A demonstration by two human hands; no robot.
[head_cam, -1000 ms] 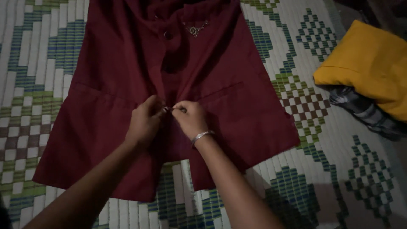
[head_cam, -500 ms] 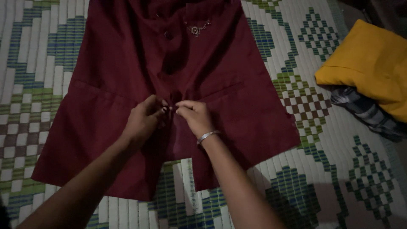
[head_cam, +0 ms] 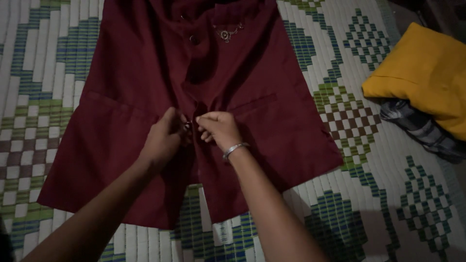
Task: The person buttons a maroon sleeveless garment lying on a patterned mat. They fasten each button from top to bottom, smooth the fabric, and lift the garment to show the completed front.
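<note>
A dark red buttoned garment [head_cam: 121, 82] lies spread flat on a patterned woven mat [head_cam: 369, 194]. My left hand [head_cam: 162, 140] and my right hand [head_cam: 221, 128] meet at its front opening, near the lower middle. Both pinch the two fabric edges together at a small button between the fingertips. A silver bangle [head_cam: 234, 149] circles my right wrist. Higher up the opening sits another round button [head_cam: 193, 39], with a small metal ornament [head_cam: 225, 34] beside it on the chest.
At the right edge lies a folded yellow cloth [head_cam: 427, 73] on top of a dark checked cloth [head_cam: 417, 128]. The mat shows green, blue and brown diamond patterns all around the garment.
Both hands stay at the front opening and have shifted slightly up; the fingers worked the fabric edges closer together. The garment's lower flaps have moved a little.
</note>
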